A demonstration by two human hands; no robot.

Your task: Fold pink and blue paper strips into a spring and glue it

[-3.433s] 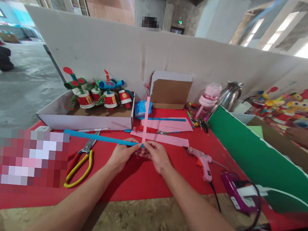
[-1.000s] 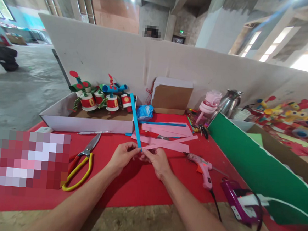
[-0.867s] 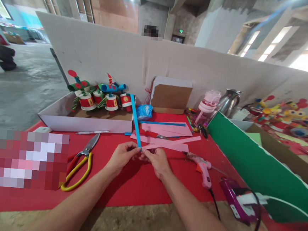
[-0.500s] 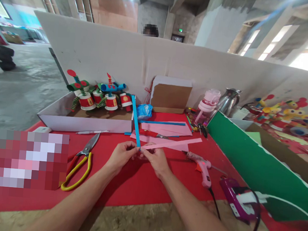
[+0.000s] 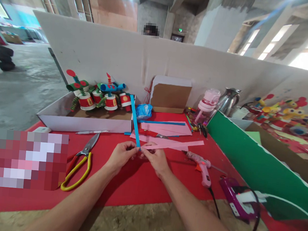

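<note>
- The blue strip (image 5: 135, 123) and the pink strip (image 5: 174, 145) meet in a corner, left of the glue gun (image 5: 200, 163); whether they are stuck or merely pressed, I cannot tell.
- The left hand (image 5: 124, 155) pinches the blue strip's near end; the right hand (image 5: 156, 158) pinches the pink strip just beside it, probably to stop the corner slipping.
- The glue gun lies on the red tabletop (image 5: 134, 190), nozzle towards the hands, seemingly for easy reach.
- Pink sheets (image 5: 174, 128) and a red-handled cutter (image 5: 149, 133) lie beyond and left of it, likely clear of the fingers' work.
- Scissors (image 5: 87, 147), well left of it, point handles nearer the person, which should suit picking up.
- Farther back left of it, a white box (image 5: 86, 124) keeps cup figures (image 5: 111, 102) together.
</note>
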